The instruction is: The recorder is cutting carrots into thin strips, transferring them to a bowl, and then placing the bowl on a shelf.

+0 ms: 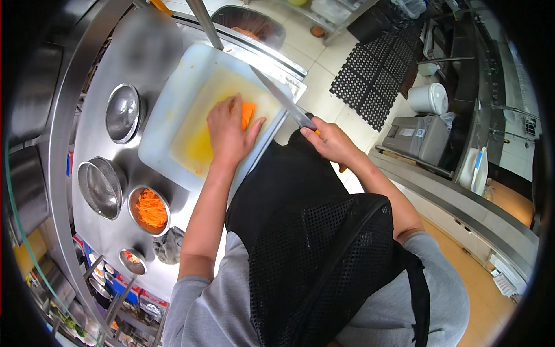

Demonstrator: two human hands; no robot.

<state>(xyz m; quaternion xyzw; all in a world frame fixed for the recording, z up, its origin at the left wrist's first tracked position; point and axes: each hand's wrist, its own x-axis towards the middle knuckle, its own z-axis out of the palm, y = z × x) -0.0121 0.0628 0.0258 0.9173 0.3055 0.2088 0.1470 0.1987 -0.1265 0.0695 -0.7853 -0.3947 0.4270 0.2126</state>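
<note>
A white plastic cutting board [162, 126], stained yellow in the middle, lies on a steel table. On it my left hand [229, 130] holds down orange carrot slices [248, 114], thumb on the near side and fingers over their left edge. My right hand [331, 139] grips the handle of a large kitchen knife [282, 97]. Its blade points up and left over the board's right part, apart from the carrot. Left of the board, a steel bowl [165, 224] contains carrot strips [151, 209].
On the steel table [93, 234] stand a steel bowl [122, 113], a mesh strainer in a bowl [100, 188] and a small bowl [133, 261] with bits in it. A grey cloth [169, 246] lies nearby. A table post [205, 24] rises beyond the board; a black bin [264, 26] stands past it.
</note>
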